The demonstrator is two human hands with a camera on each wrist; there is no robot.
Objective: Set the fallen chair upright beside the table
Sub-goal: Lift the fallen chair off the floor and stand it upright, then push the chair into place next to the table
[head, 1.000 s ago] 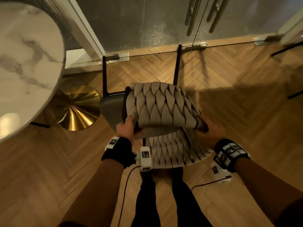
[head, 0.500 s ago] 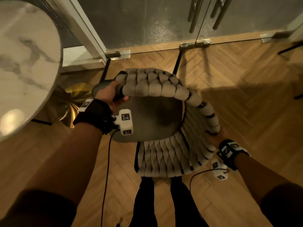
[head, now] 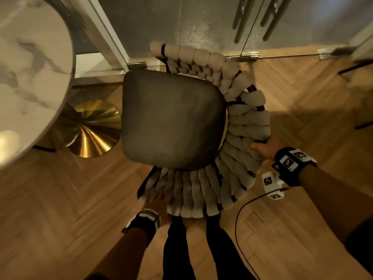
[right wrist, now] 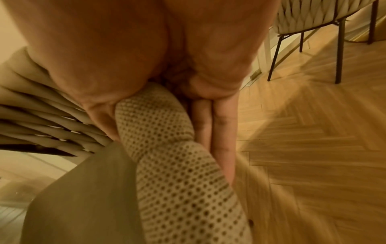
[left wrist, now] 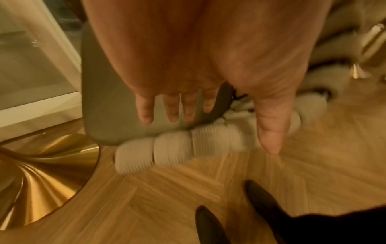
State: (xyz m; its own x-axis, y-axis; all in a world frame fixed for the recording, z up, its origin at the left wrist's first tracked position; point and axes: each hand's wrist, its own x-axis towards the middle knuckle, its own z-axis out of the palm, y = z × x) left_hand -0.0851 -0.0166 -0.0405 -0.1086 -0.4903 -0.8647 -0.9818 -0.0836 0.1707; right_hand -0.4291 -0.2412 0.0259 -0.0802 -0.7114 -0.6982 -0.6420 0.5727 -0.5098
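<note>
The chair stands upright on its legs, seen from above: a grey seat (head: 171, 122) with a padded woven backrest (head: 248, 122) curving round its right and near sides. My right hand (head: 264, 147) grips the backrest rim (right wrist: 177, 165) on the right, thumb inside and fingers outside. My left hand (head: 155, 201) hovers at the near left end of the backrest, blurred. In the left wrist view its fingers (left wrist: 173, 113) are straight and spread above the seat (left wrist: 108, 99), holding nothing. The round marble table (head: 30, 67) is just left of the chair.
The table's gold flared base (head: 94, 128) sits on the herringbone floor close to the seat's left edge. A glass door with long handles (head: 252, 19) is right behind the chair. Another woven chair (right wrist: 313, 16) stands at the far right. My legs (head: 177, 249) are against the backrest.
The chair tipped from lying on its side to standing upright. My left hand let go of the front edge and dropped to the near left end of the backrest. My right hand kept its grip.
</note>
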